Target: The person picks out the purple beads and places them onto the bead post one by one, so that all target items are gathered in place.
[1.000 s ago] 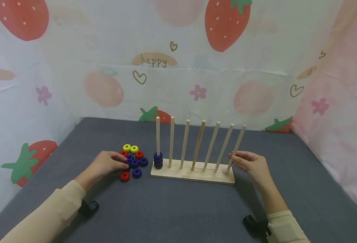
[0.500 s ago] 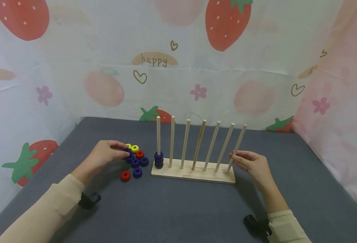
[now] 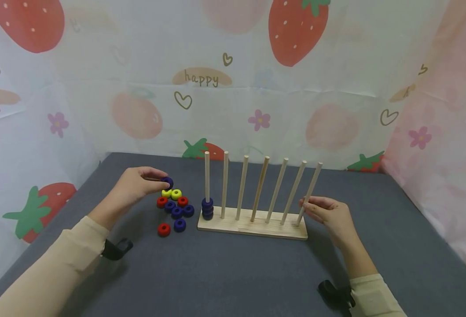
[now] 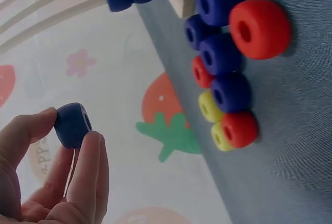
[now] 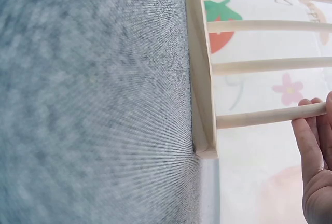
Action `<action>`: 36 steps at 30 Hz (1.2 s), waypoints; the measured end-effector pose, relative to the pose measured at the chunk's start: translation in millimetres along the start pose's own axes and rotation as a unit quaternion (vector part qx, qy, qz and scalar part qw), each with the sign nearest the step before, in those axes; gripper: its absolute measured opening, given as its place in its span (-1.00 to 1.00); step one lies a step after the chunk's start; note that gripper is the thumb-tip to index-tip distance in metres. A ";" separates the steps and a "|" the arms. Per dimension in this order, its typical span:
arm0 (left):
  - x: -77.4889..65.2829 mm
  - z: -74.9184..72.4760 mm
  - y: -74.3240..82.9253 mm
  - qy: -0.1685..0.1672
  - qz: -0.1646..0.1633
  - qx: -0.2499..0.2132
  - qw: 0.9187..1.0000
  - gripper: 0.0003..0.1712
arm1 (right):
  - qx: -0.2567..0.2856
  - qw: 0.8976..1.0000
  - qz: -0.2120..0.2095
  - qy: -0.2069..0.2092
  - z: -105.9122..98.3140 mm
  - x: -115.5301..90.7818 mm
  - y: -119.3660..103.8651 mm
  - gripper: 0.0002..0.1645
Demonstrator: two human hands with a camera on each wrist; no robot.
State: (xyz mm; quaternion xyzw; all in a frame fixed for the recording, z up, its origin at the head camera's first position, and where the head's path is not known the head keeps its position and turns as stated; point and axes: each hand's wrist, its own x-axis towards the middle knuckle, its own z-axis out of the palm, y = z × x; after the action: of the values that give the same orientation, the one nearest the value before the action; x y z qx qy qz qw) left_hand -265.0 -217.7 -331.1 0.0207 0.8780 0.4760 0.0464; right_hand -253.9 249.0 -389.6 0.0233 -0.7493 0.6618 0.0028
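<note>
My left hand (image 3: 135, 185) pinches a dark blue bead (image 4: 73, 125) between thumb and fingers, raised above the loose beads. At the other side, my right hand (image 3: 329, 215) grips the rightmost peg (image 5: 270, 116) of a wooden peg stand (image 3: 252, 226) with thumb and fingertips. Several upright pegs rise from the stand's base. On its leftmost peg (image 3: 207, 176) sits a stack of blue beads (image 3: 207, 208); the other pegs carry no beads.
Loose beads lie on the dark grey table (image 3: 233, 273) left of the stand: yellow beads (image 3: 176, 194) at the back, then blue beads (image 3: 177, 212) and red beads (image 3: 163, 229). A strawberry-print curtain (image 3: 217, 114) hangs behind the table.
The left hand has lifted a blue bead out of the loose group and carried it up and away, past the yellow beads. My right hand keeps its hold on the peg.
</note>
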 end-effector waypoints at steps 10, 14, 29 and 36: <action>-0.7 -2.6 17.6 0.013 0.013 -0.004 1.000 -0.45 | 0.000 1.000 0.000 0.000 0.2 -0.4 -0.4 -0.45; -0.6 -2.9 23.9 0.012 0.020 -0.013 1.000 -0.46 | 0.003 1.000 -0.002 -0.003 0.1 -0.6 -0.3 -0.47; -1.9 -3.0 51.1 0.018 0.052 -0.031 0.998 -0.46 | 0.000 1.000 0.001 -0.002 0.6 -0.4 0.1 -0.51; -1.8 -3.1 64.3 0.022 0.074 -0.041 0.996 -0.46 | 0.001 1.000 -0.004 -0.006 0.2 -0.5 0.2 -0.45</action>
State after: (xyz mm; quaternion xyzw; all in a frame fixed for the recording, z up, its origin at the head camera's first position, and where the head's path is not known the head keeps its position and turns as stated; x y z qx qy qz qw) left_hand -264.0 -185.4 -275.5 0.0731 0.8545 0.5142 -0.0071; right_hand -253.4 248.9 -389.8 0.0304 -0.7488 0.6621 0.0013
